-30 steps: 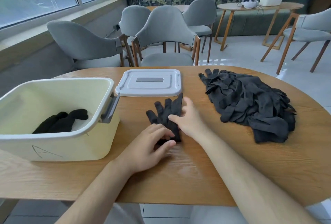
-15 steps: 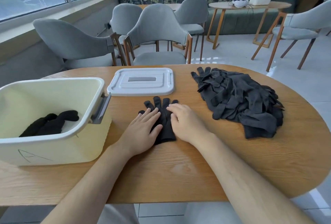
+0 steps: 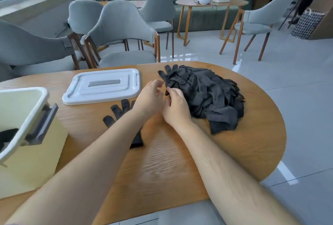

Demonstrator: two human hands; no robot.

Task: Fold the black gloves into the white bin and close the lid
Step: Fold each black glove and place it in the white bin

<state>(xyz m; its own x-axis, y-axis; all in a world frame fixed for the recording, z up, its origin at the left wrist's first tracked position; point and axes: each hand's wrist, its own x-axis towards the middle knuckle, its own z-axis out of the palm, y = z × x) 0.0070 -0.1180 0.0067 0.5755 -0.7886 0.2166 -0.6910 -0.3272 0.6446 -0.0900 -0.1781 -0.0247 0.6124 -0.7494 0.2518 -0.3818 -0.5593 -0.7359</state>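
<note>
Step in hand: I judge I am fetching another glove from the pile of black gloves, likely a mate for the flat glove.
Right hand: my right hand is curled, with its fingertips at the pile's near-left edge and touching a loose flap. I cannot tell whether it has a pinch on it.
Left hand: my left hand is just left of the right one. It is loosely open and holds nothing.
Doing it well: I should pinch a single cuff or finger and lift slowly so that its neighbours fall away. The left hand can press the pile down if several come up together.
Flat glove: it lies spread on the table beneath my left forearm, behind the wrist.
White bin: the white bin is well to the left of my left hand and stands open. A dark bundle shows inside at the frame edge, probably folded gloves, though most of the interior is out of view.
Lid: the lid is just left of my left hand, flat on the table and off the bin. It goes on last.
</note>
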